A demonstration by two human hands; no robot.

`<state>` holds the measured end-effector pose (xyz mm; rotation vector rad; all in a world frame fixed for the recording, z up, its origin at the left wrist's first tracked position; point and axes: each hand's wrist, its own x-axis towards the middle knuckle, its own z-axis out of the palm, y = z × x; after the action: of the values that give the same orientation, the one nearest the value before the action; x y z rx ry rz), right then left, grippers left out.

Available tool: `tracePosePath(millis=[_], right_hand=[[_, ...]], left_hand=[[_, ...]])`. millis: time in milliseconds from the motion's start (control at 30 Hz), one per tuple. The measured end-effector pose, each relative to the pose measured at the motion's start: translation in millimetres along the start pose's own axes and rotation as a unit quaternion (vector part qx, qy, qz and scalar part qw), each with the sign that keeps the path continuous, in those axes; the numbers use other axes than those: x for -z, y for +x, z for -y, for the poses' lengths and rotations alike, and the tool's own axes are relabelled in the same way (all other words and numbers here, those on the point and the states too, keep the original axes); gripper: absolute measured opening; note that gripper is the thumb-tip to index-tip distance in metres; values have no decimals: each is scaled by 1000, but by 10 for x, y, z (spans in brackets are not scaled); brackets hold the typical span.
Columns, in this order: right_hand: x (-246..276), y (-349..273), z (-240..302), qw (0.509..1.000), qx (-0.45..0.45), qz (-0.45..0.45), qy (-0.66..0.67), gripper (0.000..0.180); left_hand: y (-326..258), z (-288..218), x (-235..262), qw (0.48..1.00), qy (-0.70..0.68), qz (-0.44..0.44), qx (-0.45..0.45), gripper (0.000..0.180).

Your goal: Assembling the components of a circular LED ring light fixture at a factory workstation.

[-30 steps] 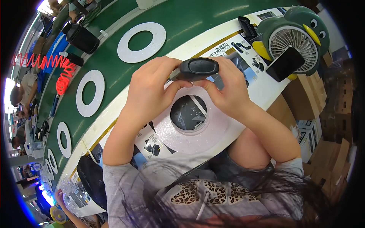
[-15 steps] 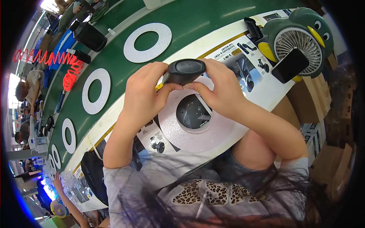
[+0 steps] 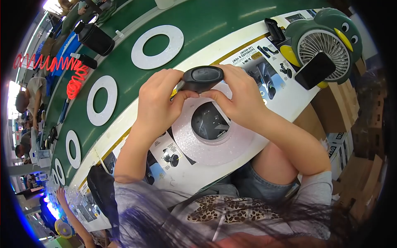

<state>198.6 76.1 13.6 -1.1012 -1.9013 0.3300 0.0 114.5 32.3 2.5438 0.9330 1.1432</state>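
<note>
Both my hands are raised over the white worktable, gripping one black oval plastic part (image 3: 202, 77) with a shallow recess on its upward face. My left hand (image 3: 159, 97) has its fingers curled behind the part's left end. On the other end, my right hand (image 3: 242, 93) is closed in the same way. The thumbs meet along the near side, and the fingers behind are partly hidden. Below them lies a white speckled ring (image 3: 186, 142), with dark printed packaging (image 3: 209, 122) showing through its hole.
Printed card sheets (image 3: 264, 70) cover parts of the table. At the right stands a green penguin-shaped fan (image 3: 324, 51) with a black phone-like slab (image 3: 316, 70) before it. Beyond the table runs a green conveyor (image 3: 124, 62) carrying white rings (image 3: 157, 46). Cardboard boxes (image 3: 337, 105) stand at right.
The white rings on the green conveyor have shifted slightly to the left. My hands and the black part stay almost in place, while my forearms and body move a little.
</note>
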Motion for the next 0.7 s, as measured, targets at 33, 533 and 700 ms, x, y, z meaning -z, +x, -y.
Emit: tracePosePath(millis=[33, 533, 700], right_hand=[[1, -1, -1, 1000, 0, -2, 1, 36], [-1, -7, -22, 1000, -9, 0, 2, 35], [-25, -15, -39, 1000, -5, -5, 6, 35]], left_hand=[[3, -2, -2, 1000, 3, 1, -2, 31], [-6, 39, -52, 1000, 3, -1, -5, 30], [-13, 46, -46, 1000, 1, -4, -9, 30]])
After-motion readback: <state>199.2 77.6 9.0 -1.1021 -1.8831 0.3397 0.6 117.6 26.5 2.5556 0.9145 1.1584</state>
